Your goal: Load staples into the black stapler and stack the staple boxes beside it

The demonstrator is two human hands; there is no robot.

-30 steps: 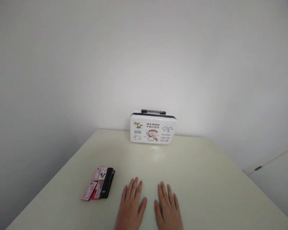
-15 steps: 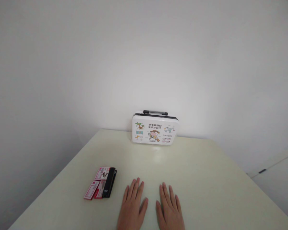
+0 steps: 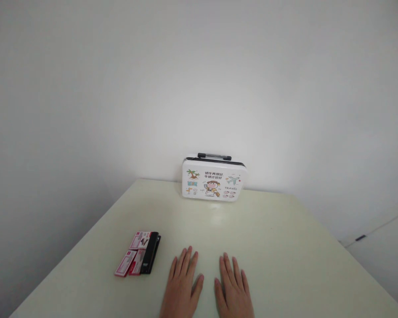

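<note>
On a pale table [image 3: 268, 238], left hand [image 3: 181, 287] and right hand [image 3: 234, 289] lie flat, fingers spread, holding nothing; a black stapler [image 3: 150, 254] lies near the left hand

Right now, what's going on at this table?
A person rests both hands flat on the pale table, holding nothing. The left hand and right hand lie side by side near the front edge, fingers spread. Just left of the left hand lie a black stapler and some red and white small boxes, untouched. At the far edge a white illustrated case with a black handle stands upright by the wall.
</note>
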